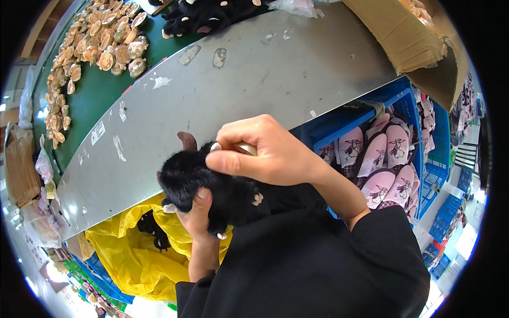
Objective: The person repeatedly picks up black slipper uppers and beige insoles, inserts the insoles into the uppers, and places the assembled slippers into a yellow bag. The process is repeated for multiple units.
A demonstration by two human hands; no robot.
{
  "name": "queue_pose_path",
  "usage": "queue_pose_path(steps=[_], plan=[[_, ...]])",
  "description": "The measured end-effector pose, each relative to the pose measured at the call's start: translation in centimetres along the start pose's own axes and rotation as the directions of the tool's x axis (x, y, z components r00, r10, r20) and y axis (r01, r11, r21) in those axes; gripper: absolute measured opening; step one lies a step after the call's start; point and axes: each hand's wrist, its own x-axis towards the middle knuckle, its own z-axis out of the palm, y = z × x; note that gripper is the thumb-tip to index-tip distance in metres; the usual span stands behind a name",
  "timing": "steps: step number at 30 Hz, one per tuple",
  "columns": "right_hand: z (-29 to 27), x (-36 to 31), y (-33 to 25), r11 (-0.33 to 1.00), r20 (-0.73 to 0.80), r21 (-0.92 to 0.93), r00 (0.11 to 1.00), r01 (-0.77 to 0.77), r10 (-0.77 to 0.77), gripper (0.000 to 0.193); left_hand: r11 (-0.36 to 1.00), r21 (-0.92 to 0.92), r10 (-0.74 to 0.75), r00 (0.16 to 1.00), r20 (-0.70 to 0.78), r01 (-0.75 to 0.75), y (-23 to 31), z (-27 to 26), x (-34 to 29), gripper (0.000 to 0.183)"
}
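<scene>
A black plush toy [183,172] with a brown ear-like flap and small pale paws is held over the near edge of the grey metal table. My left hand [197,212] is closed around its lower side, thumb pressed into the fur. At the toy's upper right, my right hand [260,151] is curled in a fist-like grip. A smooth beige piece [247,149], like a short handle, shows between its fingers; the rest of it is hidden. A small whitish tip shows by the index finger, touching the toy or close to it; I cannot tell what it belongs to.
The grey table [254,69] borders a green surface with many tan moulded pieces [106,40] and black plush toys [207,16]. Below left hangs a yellow bag [127,259] with black items inside. Right are blue crates [413,143] of pink printed slippers [374,153] and a cardboard box [403,42].
</scene>
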Motion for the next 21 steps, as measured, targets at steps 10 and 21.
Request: queue_pose_path(steps=[10,21], plan=[[1.4,-0.9,-0.7,0.958,-0.01,0.283,0.999,0.042,-0.04,0.02,0.979,-0.188,-0.072,0.997,0.038,0.078,-1.1,-1.1,-0.5,0.073],[1.3,-0.5,-0.8,0.896,0.086,0.437,0.995,-0.078,0.045,0.019,0.893,-0.388,-0.202,0.974,0.107,0.227,-1.5,-3.3,-0.6,0.067]])
